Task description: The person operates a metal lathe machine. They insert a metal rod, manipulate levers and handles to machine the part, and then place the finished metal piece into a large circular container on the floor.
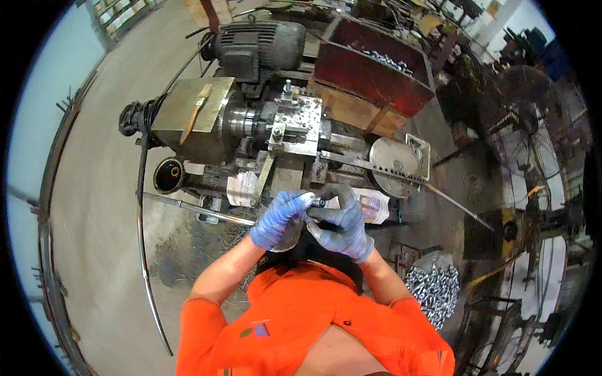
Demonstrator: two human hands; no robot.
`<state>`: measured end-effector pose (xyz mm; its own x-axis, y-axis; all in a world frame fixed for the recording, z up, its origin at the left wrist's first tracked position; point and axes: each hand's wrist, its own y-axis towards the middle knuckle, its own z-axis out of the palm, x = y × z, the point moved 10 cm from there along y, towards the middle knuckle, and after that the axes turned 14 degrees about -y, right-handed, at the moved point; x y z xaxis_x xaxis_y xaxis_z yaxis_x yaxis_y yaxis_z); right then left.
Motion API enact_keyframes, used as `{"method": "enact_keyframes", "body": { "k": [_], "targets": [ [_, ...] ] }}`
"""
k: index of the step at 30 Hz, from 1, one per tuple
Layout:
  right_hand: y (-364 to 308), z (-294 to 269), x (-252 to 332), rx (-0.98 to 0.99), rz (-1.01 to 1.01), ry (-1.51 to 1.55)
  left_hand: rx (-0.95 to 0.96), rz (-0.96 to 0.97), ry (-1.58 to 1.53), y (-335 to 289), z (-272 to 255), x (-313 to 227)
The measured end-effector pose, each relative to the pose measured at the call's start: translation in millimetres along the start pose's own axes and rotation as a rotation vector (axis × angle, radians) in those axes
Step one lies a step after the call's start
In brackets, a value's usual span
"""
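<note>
In front of my chest, both gloved hands come together over a small cylindrical metal part (318,202). My left hand (282,218), in a blue glove with pale fingertips, pinches it from the left. My right hand (343,220), its glove darkened with grime, has thumb and fingers curled around the other end. Much of the part is hidden by the fingers. Just beyond the hands is a lathe-like machine, with a shiny metal tool slide (298,125) littered with chips. To the slide's left sits the spindle (241,122).
A wooden-handled brush (195,116) lies on the headstock cover (169,103). Behind stands a large motor (263,47). A red bin (370,75) of metal parts is at the far right. Near my right elbow is a mesh sack (433,291) full of shiny parts. Long rods (147,276) reach outward at left.
</note>
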<state>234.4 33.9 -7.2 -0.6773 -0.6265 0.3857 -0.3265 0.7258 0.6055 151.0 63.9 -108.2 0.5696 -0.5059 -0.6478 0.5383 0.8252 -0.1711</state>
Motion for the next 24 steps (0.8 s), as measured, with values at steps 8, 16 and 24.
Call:
{"method": "enact_keyframes", "body": {
  "k": [8,16,24],
  "targets": [
    [19.1,16.4,13.5,0.135,-0.107,-0.073,-0.164,0.223,0.926,-1.8,-6.8,-53.3],
    [53.5,48.8,41.2,0.403,-0.303,-0.166,-0.207,0.362,0.874,-19.3,-11.4,-104.2],
    [83.4,83.8,41.6,0.520,-0.276,-0.116,-0.170,0.338,0.779,-39.0,-45.5,-133.8]
  ]
}}
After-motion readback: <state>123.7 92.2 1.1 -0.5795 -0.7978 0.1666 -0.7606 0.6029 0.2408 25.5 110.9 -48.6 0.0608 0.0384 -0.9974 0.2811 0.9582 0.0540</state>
